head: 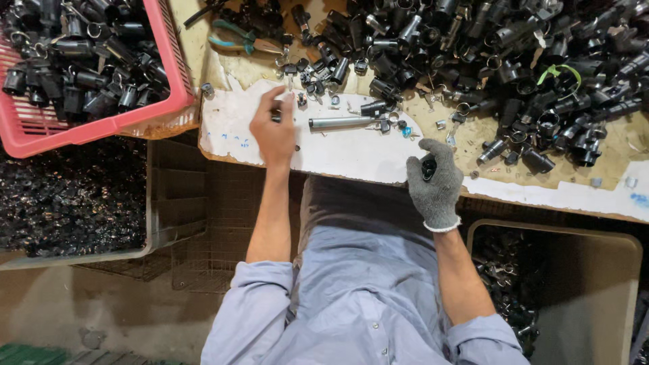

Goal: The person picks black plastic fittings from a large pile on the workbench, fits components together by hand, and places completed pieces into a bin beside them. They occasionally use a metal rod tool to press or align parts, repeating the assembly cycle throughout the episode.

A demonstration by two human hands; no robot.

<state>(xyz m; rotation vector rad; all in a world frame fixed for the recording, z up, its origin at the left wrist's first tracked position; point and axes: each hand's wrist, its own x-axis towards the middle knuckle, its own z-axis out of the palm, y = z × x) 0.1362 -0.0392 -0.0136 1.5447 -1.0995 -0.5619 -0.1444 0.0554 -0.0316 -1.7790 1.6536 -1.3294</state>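
My bare left hand (273,128) rests on the white-covered workbench (351,155), its fingers pinched on a small dark metal part beside a few loose pieces. My right hand (435,181), in a grey knit glove, is closed around a small black cylindrical part at the bench's front edge. Between the two hands lies a grey metal rod (340,122). Beyond it spreads a big heap of black cylindrical parts with metal rings (514,61).
A pink plastic basket (177,81) full of black parts sits at the upper left. Green-handled pliers (242,38) lie near the heap. A grey bin (74,203) of dark small pieces stands below left, and a beige bin (581,284) below right.
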